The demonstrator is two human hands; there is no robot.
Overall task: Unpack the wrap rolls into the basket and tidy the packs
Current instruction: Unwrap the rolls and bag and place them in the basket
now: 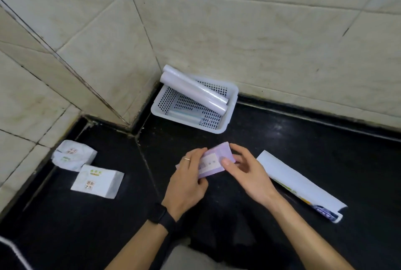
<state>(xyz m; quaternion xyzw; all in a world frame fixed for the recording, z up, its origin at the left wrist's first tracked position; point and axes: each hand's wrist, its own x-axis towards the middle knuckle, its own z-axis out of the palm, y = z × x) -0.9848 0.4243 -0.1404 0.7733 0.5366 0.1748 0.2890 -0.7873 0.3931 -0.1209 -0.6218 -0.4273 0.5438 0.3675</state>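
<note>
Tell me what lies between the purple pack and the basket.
Nothing: in the head view only bare black counter separates the purple pack from the basket.

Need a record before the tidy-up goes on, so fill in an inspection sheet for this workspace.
Surface: black counter, glossy.
Job's things: white basket in the corner holds two long rolls propped on its rim and a small roll lying flat; purple pack in hand.
Clutter: long pack at right; flat pack and crumpled pack at left.
Grippers: left hand and right hand both grip the purple pack.
Cables: nothing seen.
Surroundings: tiled walls; wristband on the left wrist.
</note>
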